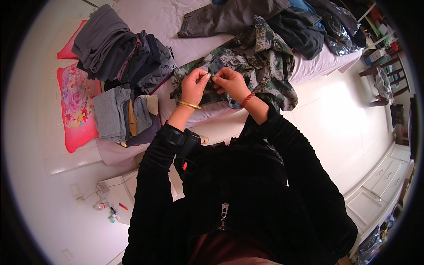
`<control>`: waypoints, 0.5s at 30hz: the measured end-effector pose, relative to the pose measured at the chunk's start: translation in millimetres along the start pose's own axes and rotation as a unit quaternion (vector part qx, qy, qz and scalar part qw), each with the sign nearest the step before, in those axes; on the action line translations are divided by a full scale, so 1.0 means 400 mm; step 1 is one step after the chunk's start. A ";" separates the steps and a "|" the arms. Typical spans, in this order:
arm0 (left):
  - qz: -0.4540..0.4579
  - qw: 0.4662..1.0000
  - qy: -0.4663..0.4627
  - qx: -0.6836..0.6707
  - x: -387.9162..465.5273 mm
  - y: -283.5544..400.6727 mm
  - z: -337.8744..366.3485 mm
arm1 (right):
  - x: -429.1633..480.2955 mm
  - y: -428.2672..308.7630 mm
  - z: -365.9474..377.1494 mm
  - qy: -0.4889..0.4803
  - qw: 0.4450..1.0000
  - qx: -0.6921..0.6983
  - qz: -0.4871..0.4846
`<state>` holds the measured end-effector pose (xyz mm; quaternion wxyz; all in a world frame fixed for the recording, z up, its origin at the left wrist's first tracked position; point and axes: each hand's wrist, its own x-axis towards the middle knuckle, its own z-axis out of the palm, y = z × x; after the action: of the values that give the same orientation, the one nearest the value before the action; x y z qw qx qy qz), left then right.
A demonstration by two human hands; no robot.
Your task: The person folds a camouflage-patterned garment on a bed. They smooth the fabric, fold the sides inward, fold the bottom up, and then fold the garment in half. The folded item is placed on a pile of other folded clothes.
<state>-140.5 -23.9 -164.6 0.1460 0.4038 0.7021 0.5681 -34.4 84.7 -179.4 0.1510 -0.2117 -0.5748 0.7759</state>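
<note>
A green, brown and grey digital-camouflage garment (271, 71) lies crumpled over the near edge of the bed. Above it, my left hand (195, 86) and my right hand (231, 82) meet with their fingertips almost touching. Each pinches thumb against forefinger on what looks like a small edge or fastening of this garment; the fingers hide most of it. A dark grey-blue bit of cloth (216, 64) shows just beyond the fingertips. The left wrist wears a gold bangle (189, 105), the right one a red bead bracelet (247, 99).
Folded dark clothes (106, 43) form a tall pile at left, with grey folded garments (111, 111) nearer me. Beside them lies a pink floral pillow (78, 102). Brown trousers (228, 18) and dark clothing (298, 33) cover the bed's far side. A wooden chair (386, 78) stands right.
</note>
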 end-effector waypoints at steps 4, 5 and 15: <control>0.145 0.962 0.041 0.226 -0.010 0.019 0.013 | 0.012 0.020 0.007 0.054 0.993 -0.095 -0.032; 0.162 0.955 0.051 0.241 -0.010 0.023 0.016 | 0.016 0.027 0.010 0.066 0.990 -0.114 -0.047; 0.022 0.991 0.024 0.132 -0.015 0.012 -0.003 | 0.015 0.017 0.000 -0.031 0.999 0.025 -0.006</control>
<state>-135.6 -29.1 -161.3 0.0617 0.4207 0.7653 0.4831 -39.3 85.6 -186.8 0.1430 -0.1802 -0.5607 0.7954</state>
